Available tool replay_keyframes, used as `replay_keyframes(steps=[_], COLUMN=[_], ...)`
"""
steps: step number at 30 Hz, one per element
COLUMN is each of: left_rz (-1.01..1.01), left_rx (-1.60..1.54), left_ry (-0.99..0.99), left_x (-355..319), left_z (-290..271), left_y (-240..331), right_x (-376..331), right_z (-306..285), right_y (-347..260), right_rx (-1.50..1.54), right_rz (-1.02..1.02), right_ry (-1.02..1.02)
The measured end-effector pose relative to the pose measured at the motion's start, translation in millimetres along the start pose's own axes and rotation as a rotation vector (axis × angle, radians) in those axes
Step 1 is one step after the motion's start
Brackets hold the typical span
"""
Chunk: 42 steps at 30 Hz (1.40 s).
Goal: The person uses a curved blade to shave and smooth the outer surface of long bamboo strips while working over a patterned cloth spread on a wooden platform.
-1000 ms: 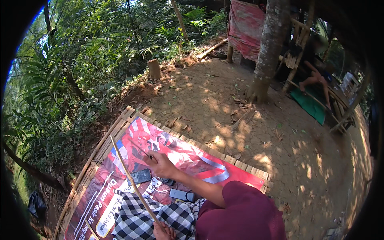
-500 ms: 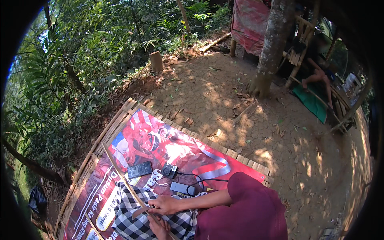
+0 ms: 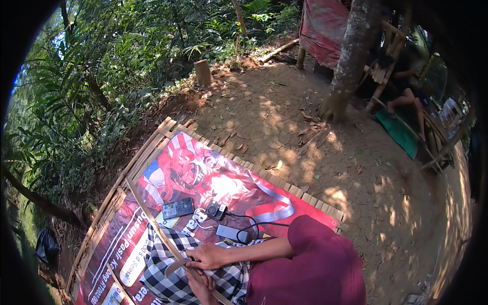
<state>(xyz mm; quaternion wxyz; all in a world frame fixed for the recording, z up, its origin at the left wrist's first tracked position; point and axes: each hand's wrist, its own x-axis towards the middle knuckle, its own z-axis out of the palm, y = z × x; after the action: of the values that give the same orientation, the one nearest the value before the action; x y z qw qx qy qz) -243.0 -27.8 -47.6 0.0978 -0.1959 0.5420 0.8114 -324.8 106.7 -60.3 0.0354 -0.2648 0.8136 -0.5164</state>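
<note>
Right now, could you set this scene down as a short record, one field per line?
Right hand: holds a curved knife, blade at the wooden stick
Left hand: grips the wooden stick
Under the hands: black-and-white checked cloth
On the banner: dark rectangular device, black boxy device, grey block
Beyond: cracked earth, tree trunk, another person

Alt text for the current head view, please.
A person's right hand holds a curved knife at a long stick gripped in the left hand, over checkered cloth. A grey box and two dark devices lie on a red banner.
</note>
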Motion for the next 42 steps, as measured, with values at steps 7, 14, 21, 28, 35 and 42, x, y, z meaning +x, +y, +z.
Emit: replay_keyframes(steps=[7,14,21,28,35,42], left_rz=[-0.031,-0.121,-0.121,-0.130,-0.204,0.014], left_rx=[-0.083,-0.231,-0.221,-0.291,-0.402,-0.359], left_ry=[0.021,0.001,0.046,0.049,0.049,0.241], left_x=[-3.3,-6.3,-10.3,-32.0,-55.4,-95.1], left_z=[-1.9,-16.3,-10.3,-32.7,-56.6,-60.2], left_y=[-1.6,-3.4,1.1,-15.8,-42.3,-38.5], right_x=[4.8,12.8,18.1,32.0,55.4,56.2], right_z=[-0.9,1.8,4.8,20.8,45.0,94.9], right_y=[-7.1,-9.5,-8.1,-3.4,-17.2,-64.1], right_rx=[-0.002,-0.051,-0.047,-0.256,-0.335,-0.212], right_rz=[-0.019,-0.055,-0.010,0.003,0.059,-0.113], right_ry=[-0.046,-0.110,-0.155,-0.230,-0.312,-0.501])
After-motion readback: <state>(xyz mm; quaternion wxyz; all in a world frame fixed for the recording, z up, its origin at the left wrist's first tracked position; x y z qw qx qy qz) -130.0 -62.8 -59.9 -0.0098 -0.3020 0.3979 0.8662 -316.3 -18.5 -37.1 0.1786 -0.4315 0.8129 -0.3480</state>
